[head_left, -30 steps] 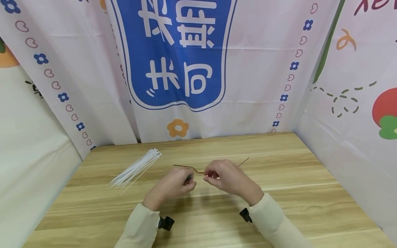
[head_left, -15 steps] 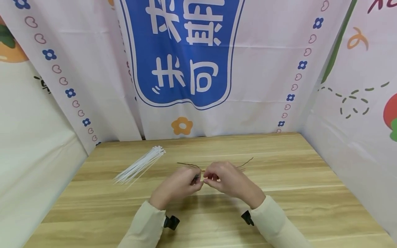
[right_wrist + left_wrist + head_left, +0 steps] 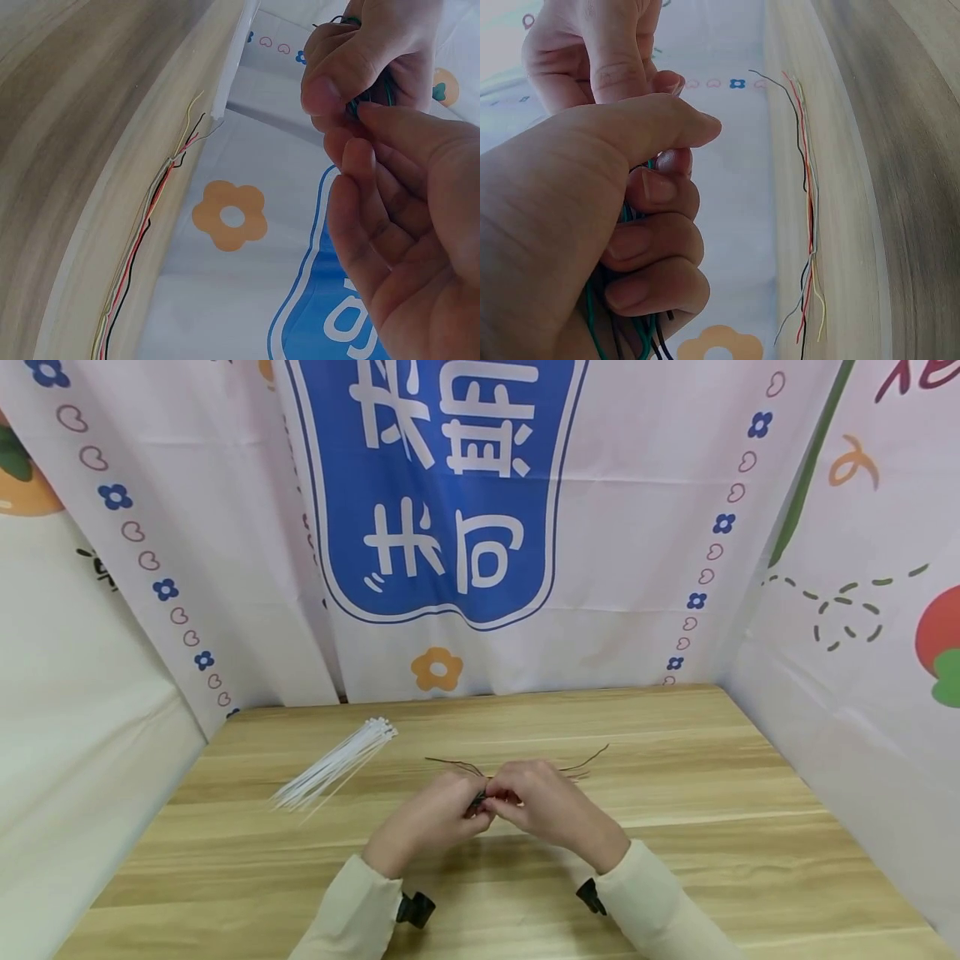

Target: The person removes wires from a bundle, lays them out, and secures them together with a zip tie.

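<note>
The left hand (image 3: 438, 814) is curled round a bunch of green wires (image 3: 592, 322), some dark strands among them; its fingertips fold back toward the palm, and its thumb lies nearly straight across the top, over the bunch. Loose strands trail out at the little-finger side of the fist.

The right hand (image 3: 543, 802) meets it thumb-side on. Its thumb reaches in to the green wires at the left fist, while the other fingers bend in loosely below, the palm partly in sight in the right wrist view. Whether thumb and forefinger pinch a strand I cannot tell — the left hand hides that spot. Both hands are over the worktop (image 3: 675, 910), about midway between its left and right edges.

Beyond them, nearer the far edge, lie the coloured wires (image 3: 810, 217): black, red, yellow and grey, running roughly along that edge. They draw together at one point toward the left end and fan out at the tips; in the head view the hands cover their middle.

White zip ties (image 3: 337, 768) lie in a slanting bundle near the far left corner, heads toward the far edge and tails toward the left edge — one tail stands a little apart from the rest.
</note>
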`<state>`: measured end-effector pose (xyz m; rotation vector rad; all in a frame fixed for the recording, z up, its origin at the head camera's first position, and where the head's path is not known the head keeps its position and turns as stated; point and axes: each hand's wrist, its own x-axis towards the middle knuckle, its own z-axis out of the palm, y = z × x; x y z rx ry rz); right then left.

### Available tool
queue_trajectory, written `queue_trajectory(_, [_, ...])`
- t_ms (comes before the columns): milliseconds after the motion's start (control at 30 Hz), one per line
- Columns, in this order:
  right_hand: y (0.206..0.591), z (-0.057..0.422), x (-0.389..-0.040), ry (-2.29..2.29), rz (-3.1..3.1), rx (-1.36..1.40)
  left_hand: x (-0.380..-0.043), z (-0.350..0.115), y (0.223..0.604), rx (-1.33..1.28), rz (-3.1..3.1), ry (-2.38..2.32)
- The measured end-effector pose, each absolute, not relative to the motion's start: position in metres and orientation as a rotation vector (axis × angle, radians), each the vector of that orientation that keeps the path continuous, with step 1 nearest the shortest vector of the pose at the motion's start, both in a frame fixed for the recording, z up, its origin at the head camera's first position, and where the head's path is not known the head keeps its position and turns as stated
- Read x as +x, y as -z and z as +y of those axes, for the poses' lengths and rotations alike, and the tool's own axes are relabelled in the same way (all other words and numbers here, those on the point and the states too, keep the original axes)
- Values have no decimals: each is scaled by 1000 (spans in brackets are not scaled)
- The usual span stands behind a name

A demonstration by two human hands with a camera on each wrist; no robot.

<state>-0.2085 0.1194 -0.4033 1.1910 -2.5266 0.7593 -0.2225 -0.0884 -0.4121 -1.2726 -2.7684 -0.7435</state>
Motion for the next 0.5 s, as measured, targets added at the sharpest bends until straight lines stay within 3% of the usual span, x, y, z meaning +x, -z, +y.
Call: queue_trajectory(500, [402,130,-215,-974,-2599,1194,-220,-86,410,-1273,-2912,820])
